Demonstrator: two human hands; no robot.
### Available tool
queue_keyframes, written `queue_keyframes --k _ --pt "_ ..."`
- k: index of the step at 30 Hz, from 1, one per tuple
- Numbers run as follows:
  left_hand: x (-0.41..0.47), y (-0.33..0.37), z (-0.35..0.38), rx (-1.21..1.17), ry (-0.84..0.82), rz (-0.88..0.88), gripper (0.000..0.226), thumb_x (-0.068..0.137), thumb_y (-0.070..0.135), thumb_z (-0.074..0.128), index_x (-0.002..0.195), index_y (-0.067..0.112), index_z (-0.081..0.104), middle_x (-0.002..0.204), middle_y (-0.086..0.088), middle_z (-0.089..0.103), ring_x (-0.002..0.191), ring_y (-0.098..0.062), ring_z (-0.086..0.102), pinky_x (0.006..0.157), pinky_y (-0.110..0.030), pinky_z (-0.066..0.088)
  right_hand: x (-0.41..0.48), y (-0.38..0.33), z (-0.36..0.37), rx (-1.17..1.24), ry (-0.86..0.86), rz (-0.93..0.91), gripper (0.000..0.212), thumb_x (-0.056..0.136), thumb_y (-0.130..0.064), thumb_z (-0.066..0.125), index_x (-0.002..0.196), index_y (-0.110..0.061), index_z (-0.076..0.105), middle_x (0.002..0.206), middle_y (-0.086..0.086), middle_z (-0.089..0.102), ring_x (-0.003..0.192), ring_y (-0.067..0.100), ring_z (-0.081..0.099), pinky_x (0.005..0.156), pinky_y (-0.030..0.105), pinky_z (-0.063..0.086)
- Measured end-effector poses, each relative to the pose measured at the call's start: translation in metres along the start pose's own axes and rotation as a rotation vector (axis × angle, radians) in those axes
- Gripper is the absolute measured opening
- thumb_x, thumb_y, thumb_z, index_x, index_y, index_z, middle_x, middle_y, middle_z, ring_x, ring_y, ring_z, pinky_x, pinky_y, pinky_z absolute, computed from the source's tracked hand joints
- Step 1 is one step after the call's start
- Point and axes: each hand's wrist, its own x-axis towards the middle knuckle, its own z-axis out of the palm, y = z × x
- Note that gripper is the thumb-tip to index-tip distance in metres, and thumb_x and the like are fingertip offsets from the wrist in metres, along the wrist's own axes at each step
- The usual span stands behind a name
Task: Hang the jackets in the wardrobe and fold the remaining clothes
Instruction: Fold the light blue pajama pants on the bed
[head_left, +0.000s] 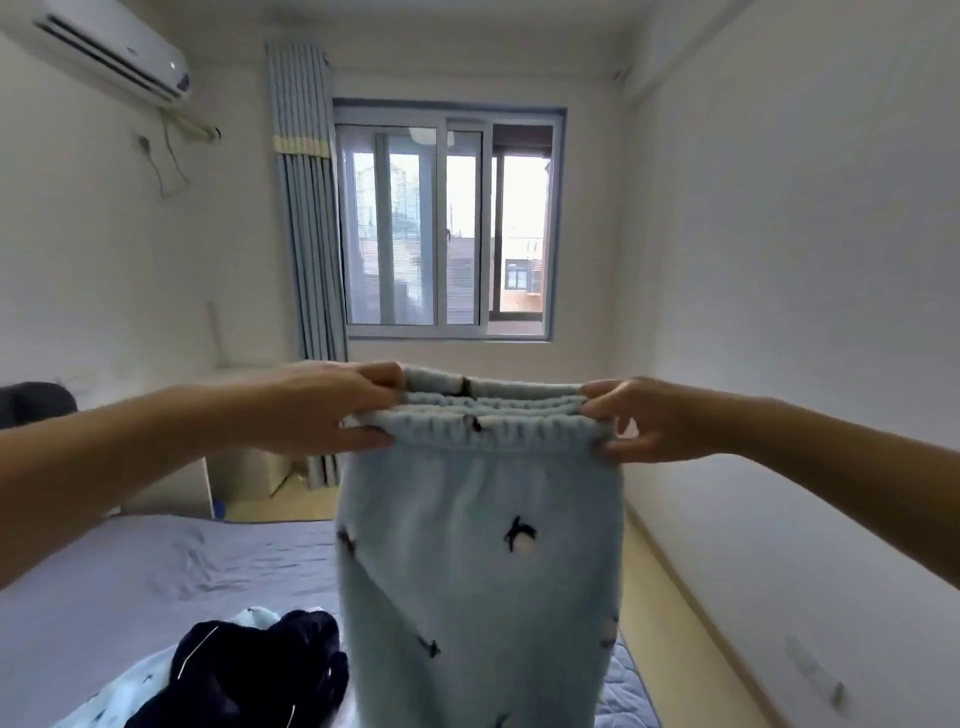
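Wrinkled bedsheet (130, 571) below fleecy, elastic-waisted trousers (478, 545)

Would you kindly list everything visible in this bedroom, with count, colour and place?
fleece trousers: one, pale blue with dark motifs, held up above the bed
navy garment: one, dark blue, bunched on the bed, lower left
patterned garment: one, pale blue, under the navy garment
bed: one, lavender-blue sheet, lower left
window: one, blue frame, far wall
curtain: one, blue, left of the window
air conditioner: one, white, upper left wall
left hand: one, pinches the waistband's left end
right hand: one, pinches the waistband's right end
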Motion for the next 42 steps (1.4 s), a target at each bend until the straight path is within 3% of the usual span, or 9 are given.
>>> queue_keyframes --k 2,6,10,19,24,27,31,37,42 --pt "0.002 -0.009 -0.017 -0.004 0.153 -0.021 0.062 0.08 0.08 0.028 0.094 0.03 0.063 0.114 0.021 0.04 0.081 -0.005 0.058 0.069 -0.023 0.05 -0.001 -0.002 -0.022 0.023 0.101 0.017 0.008 0.088 -0.041 0.057 0.087 -0.039 0.065 0.086 -0.009 0.061 0.081 0.009 0.057 0.065 0.025 0.051" --pt "0.006 -0.01 -0.054 -0.194 0.373 -0.013 0.068 0.073 0.08 0.045 0.09 0.018 0.068 0.115 0.019 0.043 0.094 -0.004 0.053 0.075 -0.013 0.051 0.001 -0.023 -0.064 0.13 0.267 -0.001 0.018 0.083 -0.057 0.058 0.084 -0.041 0.066 0.081 -0.011 0.059 0.078 0.006 0.056 0.064 0.017 0.048" --pt "0.011 -0.008 -0.077 -0.331 0.309 -0.009 0.07 0.062 0.082 0.056 0.089 0.019 0.07 0.098 0.011 0.059 0.091 -0.01 0.06 0.073 -0.022 0.055 0.001 -0.033 -0.087 0.195 0.251 -0.007 0.032 0.081 -0.041 0.061 0.07 -0.012 0.066 0.063 0.004 0.05 0.061 0.01 0.047 0.055 0.018 0.04" --pt "0.052 -0.018 -0.127 -0.745 0.454 -0.074 0.058 0.037 0.074 0.077 0.077 0.031 0.072 0.081 0.005 0.07 0.076 -0.009 0.068 0.063 -0.016 0.054 0.021 -0.03 -0.147 0.853 0.296 0.002 0.019 0.084 -0.012 0.061 0.066 -0.013 0.065 0.062 -0.008 0.062 0.059 0.003 0.06 0.055 0.015 0.049" --pt "0.118 -0.067 -0.038 -0.55 0.006 -0.43 0.026 0.07 0.044 0.075 0.078 0.022 0.063 0.077 0.001 0.064 0.06 -0.007 0.06 0.053 -0.018 0.05 0.071 0.065 -0.085 0.426 0.071 0.4 0.017 0.088 -0.017 0.06 0.072 -0.01 0.061 0.069 -0.005 0.06 0.067 0.006 0.058 0.061 0.017 0.049" --pt "0.15 -0.091 0.036 -0.137 -0.217 -0.478 0.028 0.076 0.057 0.068 0.079 0.03 0.063 0.077 0.009 0.064 0.065 -0.009 0.061 0.054 -0.023 0.048 0.107 0.127 -0.014 0.086 -0.066 0.488 0.027 0.085 -0.022 0.054 0.059 -0.018 0.051 0.063 -0.001 0.046 0.06 0.012 0.042 0.06 0.031 0.04" --pt "0.169 -0.116 0.05 0.211 -0.072 -0.49 0.033 0.08 0.063 0.059 0.089 0.032 0.063 0.086 0.011 0.063 0.073 -0.009 0.056 0.047 -0.021 0.032 0.139 0.163 0.0 -0.267 0.04 0.43 0.023 0.087 -0.018 0.05 0.065 -0.015 0.056 0.075 0.002 0.056 0.069 0.02 0.053 0.067 0.036 0.046" --pt "0.186 -0.15 -0.005 0.437 0.33 -0.496 0.043 0.088 0.06 0.051 0.116 0.028 0.06 0.094 0.003 0.06 0.073 -0.017 0.059 0.051 -0.024 0.04 0.171 0.163 -0.075 -0.631 0.343 0.34 0.016 0.094 -0.019 0.048 0.087 -0.013 0.061 0.095 0.004 0.064 0.075 0.02 0.061 0.074 0.038 0.056" --pt "0.177 -0.133 -0.018 0.46 0.399 -0.387 0.046 0.088 0.057 0.052 0.116 0.021 0.061 0.097 0.0 0.06 0.071 -0.021 0.059 0.055 -0.028 0.042 0.16 0.144 -0.088 -0.776 0.324 0.326 0.017 0.095 -0.013 0.051 0.096 -0.006 0.066 0.102 0.009 0.063 0.082 0.024 0.064 0.077 0.037 0.056"
